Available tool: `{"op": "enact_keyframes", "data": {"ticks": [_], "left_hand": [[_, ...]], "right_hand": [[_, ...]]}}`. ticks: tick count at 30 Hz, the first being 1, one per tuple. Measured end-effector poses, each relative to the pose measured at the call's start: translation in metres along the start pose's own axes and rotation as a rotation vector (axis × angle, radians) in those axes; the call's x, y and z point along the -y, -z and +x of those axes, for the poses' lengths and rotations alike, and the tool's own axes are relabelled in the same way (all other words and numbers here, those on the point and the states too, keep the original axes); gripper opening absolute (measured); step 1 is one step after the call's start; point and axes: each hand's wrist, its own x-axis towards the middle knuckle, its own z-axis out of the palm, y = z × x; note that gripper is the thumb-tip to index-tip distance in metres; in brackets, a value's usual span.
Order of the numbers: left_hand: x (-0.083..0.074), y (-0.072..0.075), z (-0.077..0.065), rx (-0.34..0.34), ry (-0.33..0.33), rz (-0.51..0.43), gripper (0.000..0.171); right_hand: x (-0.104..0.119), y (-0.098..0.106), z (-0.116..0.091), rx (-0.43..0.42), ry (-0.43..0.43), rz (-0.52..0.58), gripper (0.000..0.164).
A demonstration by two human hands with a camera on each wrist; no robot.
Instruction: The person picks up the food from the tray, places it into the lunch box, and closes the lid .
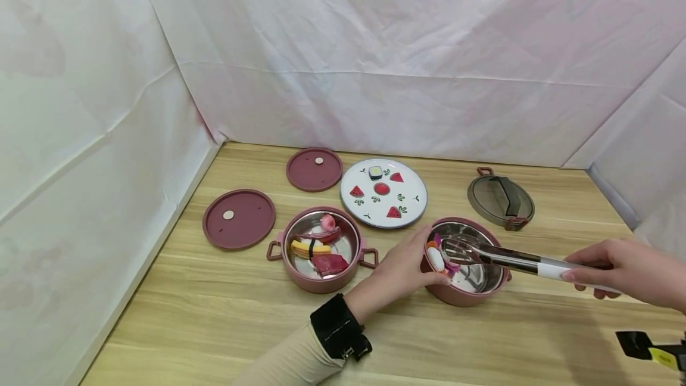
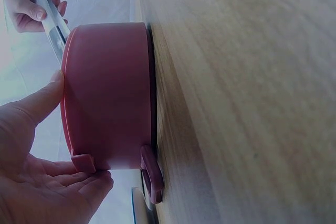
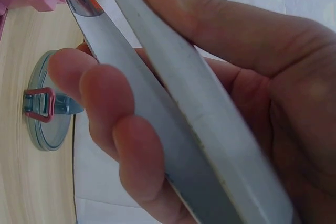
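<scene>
Clasps pot with left grip, holds tongs in right grip; apparently picking toy food, next needing careful squeeze.

Tongs, cropped in right wrist view

Head view: light is bright and diffuse; the cloth backdrop looks pale; a soft shadow falls on the table below the right hand; glints mark the tongs and pot; left wrist view: dimmer, bluish, near table blurred.
</scene>
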Motion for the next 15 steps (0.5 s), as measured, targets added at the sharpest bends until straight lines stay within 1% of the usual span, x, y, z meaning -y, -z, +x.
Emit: {"op": "enact_keyframes", "data": {"ticks": [8, 11, 15], "left_hand": [[-0.0002, 0.0005, 0.0, 0.004, 0.002, 0.001, 0.096], [-0.0004, 0.0009, 0.0004, 0.002, -0.01, 0.012, 0.096], [-0.0003, 0.0013, 0.0009, -0.003, -0.022, 0.027, 0.096]], "right_hand": [[-0.0033, 0.001, -0.0027, -0.053, 0.026, -0.022, 0.047], [-0.0052, 0.0018, -0.0055, -0.098, 0.05, -0.032, 0.048], [-0.0092, 0.0022, -0.008, -0.182, 0.064, -0.043, 0.05]]}}
